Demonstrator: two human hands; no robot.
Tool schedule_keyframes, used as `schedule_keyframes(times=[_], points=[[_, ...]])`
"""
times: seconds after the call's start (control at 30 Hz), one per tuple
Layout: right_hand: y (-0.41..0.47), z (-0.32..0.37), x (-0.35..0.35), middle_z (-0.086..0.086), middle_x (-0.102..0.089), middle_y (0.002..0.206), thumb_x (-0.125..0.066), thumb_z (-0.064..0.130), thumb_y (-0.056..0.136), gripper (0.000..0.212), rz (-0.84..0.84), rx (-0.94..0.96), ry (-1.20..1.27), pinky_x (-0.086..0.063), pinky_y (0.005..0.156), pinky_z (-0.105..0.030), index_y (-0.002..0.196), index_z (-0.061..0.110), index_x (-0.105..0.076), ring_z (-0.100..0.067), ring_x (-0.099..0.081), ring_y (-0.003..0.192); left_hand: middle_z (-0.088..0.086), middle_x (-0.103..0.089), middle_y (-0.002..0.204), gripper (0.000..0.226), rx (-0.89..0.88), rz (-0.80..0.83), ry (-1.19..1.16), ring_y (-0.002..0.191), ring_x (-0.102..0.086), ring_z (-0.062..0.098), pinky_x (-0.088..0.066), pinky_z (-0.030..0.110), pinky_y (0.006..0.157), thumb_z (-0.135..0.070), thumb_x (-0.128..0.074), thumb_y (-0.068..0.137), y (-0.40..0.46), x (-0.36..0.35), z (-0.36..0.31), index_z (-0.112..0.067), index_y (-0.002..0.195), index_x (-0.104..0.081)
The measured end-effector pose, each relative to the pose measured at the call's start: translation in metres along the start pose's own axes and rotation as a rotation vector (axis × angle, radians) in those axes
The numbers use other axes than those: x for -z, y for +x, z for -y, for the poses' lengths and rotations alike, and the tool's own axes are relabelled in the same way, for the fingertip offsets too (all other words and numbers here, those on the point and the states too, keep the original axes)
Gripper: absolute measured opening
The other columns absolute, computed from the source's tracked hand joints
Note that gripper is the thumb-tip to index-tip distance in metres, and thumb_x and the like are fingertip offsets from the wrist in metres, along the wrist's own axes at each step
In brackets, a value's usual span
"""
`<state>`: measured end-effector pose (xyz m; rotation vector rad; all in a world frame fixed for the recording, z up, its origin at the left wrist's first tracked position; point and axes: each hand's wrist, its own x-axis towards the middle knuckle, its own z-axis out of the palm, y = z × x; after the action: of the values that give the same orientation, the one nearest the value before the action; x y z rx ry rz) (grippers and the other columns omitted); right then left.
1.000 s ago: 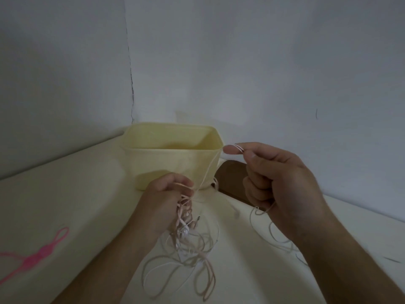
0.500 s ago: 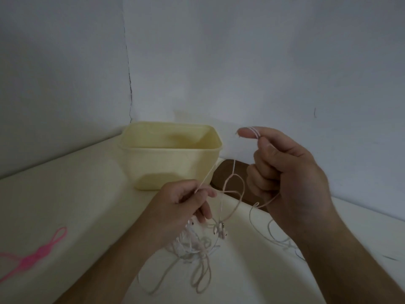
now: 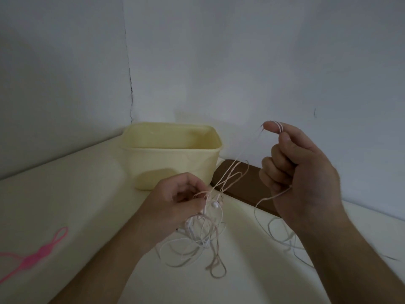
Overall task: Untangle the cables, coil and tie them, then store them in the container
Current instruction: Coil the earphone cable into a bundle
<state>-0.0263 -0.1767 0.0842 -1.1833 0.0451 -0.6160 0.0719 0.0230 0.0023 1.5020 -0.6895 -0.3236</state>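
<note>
Nearest us, we see the thin cables (image 3: 198, 242), pale white and pinkish, lying in a loose tangle of loops on the cream table (image 3: 65, 189) between our two forearms. From that heap several strands rise taut, up and to the right.

Our left hand (image 3: 175, 205) hovers just above the tangle, fingers curled inward and pinching a bunch of strands at their tips, with small white earbud-like parts dangling beside them. Our right hand (image 3: 300, 170) is held higher and to the right, its index finger extended with a couple of turns of cable wound around its tip and the thumb pressed against them; the other fingers are curled into the palm, and one strand loops down from under them to more slack lying on the table.

A pink tie (image 3: 32, 257) lies flat at the left edge. Beyond the hands stands the pale yellow container (image 3: 171, 156), open-topped, near the wall corner, with a dark brown flat object (image 3: 243, 183) just right of it.
</note>
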Motion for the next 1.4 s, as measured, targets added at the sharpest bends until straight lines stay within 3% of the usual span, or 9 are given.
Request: schedule_keyframes(times=[0.2,0.37,0.57,0.87,1.03,1.17,1.23,1.3,1.4], points=[[0.002,0.003,0.002,0.000,-0.011,0.063,-0.046,0.011,0.110,0.030,-0.016,0.014,0.023,-0.015,0.047,-0.028,0.116,0.010,-0.076,-0.015,-0.010,0.052,0.011,-0.075,0.088,0.024,0.003,-0.010,0.107,0.082,-0.068,0.019,-0.054,0.026,0.075,0.008,-0.077,0.085,0.000,0.000,-0.002,-0.014,0.092,-0.074],[0.002,0.006,0.003,0.001,-0.011,0.062,-0.047,0.012,0.110,0.029,-0.017,0.018,0.030,-0.013,0.049,-0.030,0.114,0.011,-0.075,-0.015,-0.010,0.052,0.002,-0.075,0.076,0.022,0.026,-0.114,0.199,0.068,-0.063,0.011,-0.047,0.023,0.064,-0.009,-0.072,0.095,0.004,-0.002,0.005,-0.026,0.081,-0.076],[0.002,-0.001,0.001,-0.001,-0.011,0.064,-0.045,0.010,0.111,0.031,-0.031,-0.013,-0.041,-0.010,0.052,-0.034,0.117,0.006,-0.075,-0.017,-0.009,0.053,0.013,-0.070,0.076,0.024,0.138,-0.065,-0.004,0.067,-0.055,0.020,-0.034,0.031,0.058,-0.009,-0.058,0.094,0.008,-0.002,-0.002,-0.010,0.088,-0.080],[0.009,-0.006,0.012,0.000,-0.015,0.065,-0.045,0.010,0.111,0.029,-0.224,-0.009,-0.035,-0.017,0.046,-0.028,0.116,0.006,-0.073,-0.015,-0.014,0.052,0.019,-0.062,0.076,0.043,0.184,0.034,-0.313,0.067,-0.057,0.025,-0.043,0.036,0.063,-0.017,-0.052,0.077,0.004,0.004,-0.002,0.012,0.101,-0.072],[0.009,-0.003,0.011,-0.001,-0.013,0.065,-0.046,0.010,0.111,0.028,-0.238,0.009,0.016,-0.015,0.048,-0.029,0.108,0.012,-0.074,-0.016,-0.013,0.053,0.017,-0.074,0.091,0.025,0.165,-0.010,-0.140,0.073,-0.064,0.023,-0.047,0.042,0.076,0.004,-0.067,0.081,0.001,0.002,-0.004,-0.003,0.101,-0.080],[0.004,0.003,0.007,-0.001,-0.013,0.065,-0.046,0.010,0.110,0.028,-0.126,-0.015,-0.003,-0.014,0.049,-0.031,0.108,0.010,-0.074,-0.016,-0.012,0.053,0.019,-0.076,0.084,0.035,0.202,-0.096,0.080,0.076,-0.072,0.026,-0.057,0.048,0.084,0.007,-0.061,0.090,-0.001,0.002,-0.006,-0.019,0.097,-0.082],[0.002,0.004,0.004,-0.001,-0.012,0.064,-0.045,0.010,0.110,0.029,-0.044,-0.040,-0.034,-0.011,0.051,-0.033,0.108,0.009,-0.074,-0.017,-0.010,0.054,0.017,-0.076,0.077,0.036,0.218,-0.142,0.123,0.072,-0.069,0.028,-0.057,0.049,0.074,0.004,-0.059,0.088,0.000,0.001,-0.007,-0.023,0.094,-0.082],[-0.001,0.005,0.000,0.000,-0.013,0.062,-0.046,0.009,0.110,0.029,0.039,-0.065,-0.054,-0.009,0.052,-0.034,0.110,0.008,-0.075,-0.016,-0.010,0.052,0.009,-0.075,0.075,0.036,0.180,-0.193,0.221,0.060,-0.059,0.023,-0.047,0.039,0.057,0.000,-0.059,0.089,0.000,-0.002,-0.004,-0.029,0.090,-0.080],[-0.004,0.006,-0.006,0.001,-0.014,0.061,-0.047,0.009,0.109,0.029,0.154,-0.102,-0.082,-0.009,0.051,-0.032,0.113,0.006,-0.076,-0.015,-0.011,0.049,-0.012,-0.071,0.082,0.028,-0.026,-0.299,0.399,0.058,-0.057,0.000,-0.044,0.017,0.056,-0.009,-0.065,0.093,-0.002,-0.007,0.000,-0.033,0.088,-0.078]])
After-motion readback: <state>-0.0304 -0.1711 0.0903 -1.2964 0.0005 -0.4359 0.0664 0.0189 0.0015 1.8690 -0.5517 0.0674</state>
